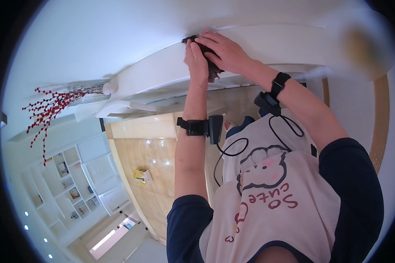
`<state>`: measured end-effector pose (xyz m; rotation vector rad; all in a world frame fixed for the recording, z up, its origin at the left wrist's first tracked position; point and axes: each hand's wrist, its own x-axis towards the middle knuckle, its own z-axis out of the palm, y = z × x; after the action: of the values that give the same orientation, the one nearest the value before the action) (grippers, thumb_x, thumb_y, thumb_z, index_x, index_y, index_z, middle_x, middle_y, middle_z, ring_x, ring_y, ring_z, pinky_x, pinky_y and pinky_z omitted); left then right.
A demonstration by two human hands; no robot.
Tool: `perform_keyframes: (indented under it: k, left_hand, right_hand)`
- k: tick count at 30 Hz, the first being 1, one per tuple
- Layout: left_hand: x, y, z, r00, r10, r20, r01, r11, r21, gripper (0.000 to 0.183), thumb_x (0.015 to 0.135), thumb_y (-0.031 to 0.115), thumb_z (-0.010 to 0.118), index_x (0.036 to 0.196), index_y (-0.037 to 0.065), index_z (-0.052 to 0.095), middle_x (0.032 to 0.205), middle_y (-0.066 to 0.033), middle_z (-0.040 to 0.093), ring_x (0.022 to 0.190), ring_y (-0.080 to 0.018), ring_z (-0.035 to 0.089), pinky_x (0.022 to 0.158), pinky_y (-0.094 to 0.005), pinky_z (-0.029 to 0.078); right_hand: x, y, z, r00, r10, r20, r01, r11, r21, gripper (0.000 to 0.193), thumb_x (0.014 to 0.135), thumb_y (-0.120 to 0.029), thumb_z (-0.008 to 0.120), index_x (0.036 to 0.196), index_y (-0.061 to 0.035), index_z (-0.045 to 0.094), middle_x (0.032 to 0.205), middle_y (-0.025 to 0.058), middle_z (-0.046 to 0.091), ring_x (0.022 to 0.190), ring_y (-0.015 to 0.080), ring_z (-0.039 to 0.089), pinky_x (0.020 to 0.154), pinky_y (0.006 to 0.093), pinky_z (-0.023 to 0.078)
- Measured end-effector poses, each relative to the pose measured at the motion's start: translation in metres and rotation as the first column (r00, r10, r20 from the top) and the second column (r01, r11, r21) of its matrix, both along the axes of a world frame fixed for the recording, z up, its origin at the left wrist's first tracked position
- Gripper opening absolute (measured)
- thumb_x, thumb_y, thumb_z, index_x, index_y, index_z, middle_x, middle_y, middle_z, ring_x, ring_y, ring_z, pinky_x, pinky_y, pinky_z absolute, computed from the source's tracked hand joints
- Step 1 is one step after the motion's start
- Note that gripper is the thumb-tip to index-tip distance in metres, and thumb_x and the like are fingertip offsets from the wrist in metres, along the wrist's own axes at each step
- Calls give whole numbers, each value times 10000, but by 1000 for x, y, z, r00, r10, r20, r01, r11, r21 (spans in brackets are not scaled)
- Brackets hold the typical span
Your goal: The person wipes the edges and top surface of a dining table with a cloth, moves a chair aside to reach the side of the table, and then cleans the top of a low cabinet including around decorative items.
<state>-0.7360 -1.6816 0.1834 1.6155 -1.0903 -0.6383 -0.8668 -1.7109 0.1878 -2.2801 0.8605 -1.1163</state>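
Dark crumpled cloth (214,70), partly hidden by left hand (198,63) and right hand (227,51), touches smooth white ledge (156,70); grips indeterminable.

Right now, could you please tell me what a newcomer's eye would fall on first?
Probably the red-berried branches, fanning out at the left of the view. Next come the left hand and right hand, both on a dark bundle at the upper middle, then the pale-fronted shirt, lower right.
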Motion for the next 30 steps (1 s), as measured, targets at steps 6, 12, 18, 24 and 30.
perform_keyframes:
  k: [6, 12, 18, 24, 30]
  left_hand:
    - [-4, 5, 31, 995, -35, -96, 40, 998, 52, 501, 1061, 358, 357, 1355, -31, 474, 1315, -183, 562, 1211, -287, 510, 993, -404, 430]
    - [-37, -2, 6, 830, -24, 557, 99, 989, -105, 383, 1058, 266, 388, 1192, -9, 618, 1089, -159, 628, 997, -268, 599, 864, -382, 470]
    - [-51, -13, -5, 846, 71, 528, -4, 992, -127, 370, 1057, 254, 394, 1089, -3, 657, 951, -127, 643, 896, -244, 617, 818, -370, 472]
    - [-56, -7, -7, 905, 145, 399, -93, 985, -147, 348, 1054, 230, 395, 1037, 0, 655, 911, -106, 613, 837, -238, 595, 761, -353, 469]
    - [-53, -9, -16, 917, 132, 376, -61, 979, -194, 405, 1066, 292, 385, 1003, -2, 656, 871, -70, 646, 737, -161, 565, 695, -311, 466]
  right_hand:
    - [-10, 16, 10, 976, -30, -214, 14, 997, -77, 617, 702, -329, 786, 1248, -102, 610, 1361, 141, 532, 1389, 319, 381, 1153, 581, 252]
    - [-54, 4, -2, 961, -84, -262, 61, 994, -95, 486, 659, -258, 796, 1103, -104, 673, 1219, 91, 590, 1359, 284, 413, 1127, 513, 322]
    - [-192, -9, -11, 897, -374, -237, 353, 927, -127, 506, 674, -240, 776, 1148, -124, 640, 1312, 98, 561, 1365, 313, 410, 1117, 478, 340]
    - [-303, 3, -5, 640, -749, -173, 694, 659, -290, 492, 741, -223, 765, 1203, -119, 630, 1412, 116, 512, 1281, 365, 476, 1061, 467, 412]
    - [-282, 9, -20, 377, -921, -102, 872, 390, -296, 462, 729, -268, 773, 1162, -164, 651, 1321, 79, 549, 1174, 355, 509, 978, 484, 433]
